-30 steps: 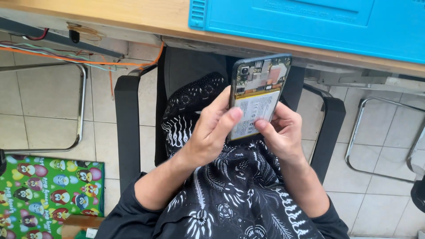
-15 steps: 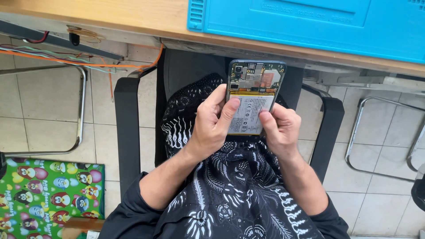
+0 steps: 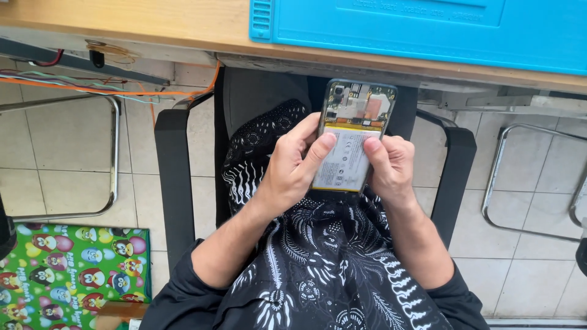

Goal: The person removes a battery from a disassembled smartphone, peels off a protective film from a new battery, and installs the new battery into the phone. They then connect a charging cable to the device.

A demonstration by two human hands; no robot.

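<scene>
blue mat (image 3: 428, 27) on wooden desk (image 3: 153, 24) | black chair (image 3: 174, 177) | green patterned bag (image 3: 67, 269) | tiled floor (image 3: 55, 153)

Phone (image 3: 354, 131) lower end hidden behind both hands. Blue mat (image 3: 428, 24) and counter (image 3: 153, 24) cut by top edge. Board parts too small to tell.

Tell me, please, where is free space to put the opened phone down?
Free: the blue mat on the wooden desk, and its bare wood left of the mat. Crowded: the lap, where left hand and right hand hold the phone.
</scene>
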